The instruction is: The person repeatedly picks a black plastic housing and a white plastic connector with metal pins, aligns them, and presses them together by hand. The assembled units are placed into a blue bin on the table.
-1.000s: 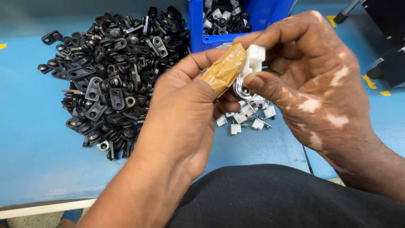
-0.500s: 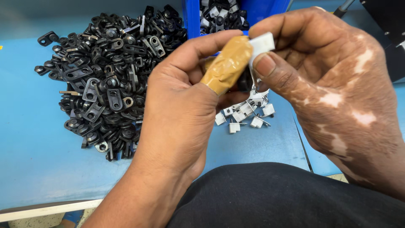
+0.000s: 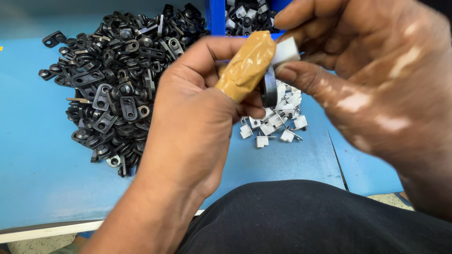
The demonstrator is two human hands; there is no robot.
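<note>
My left hand (image 3: 188, 117), its thumb wrapped in tan tape (image 3: 245, 66), pinches a small black clip (image 3: 269, 87) against a white plastic piece (image 3: 286, 51). My right hand (image 3: 362, 80) grips the white piece from the right, thumb below and fingers above. Both hands hover above the blue table (image 3: 37, 178), close to the camera. Under them lies a small heap of white clips with metal pins (image 3: 278, 124). To the left spreads a large pile of black clips (image 3: 117, 80).
A blue bin (image 3: 217, 19) at the far edge holds mixed black and white assembled parts (image 3: 245, 16). My dark-clothed lap (image 3: 310, 221) fills the near bottom. The table's near edge runs along the lower left.
Both hands have come closer to the camera and slightly up. The black clip now shows pressed under the white piece between the thumbs.
</note>
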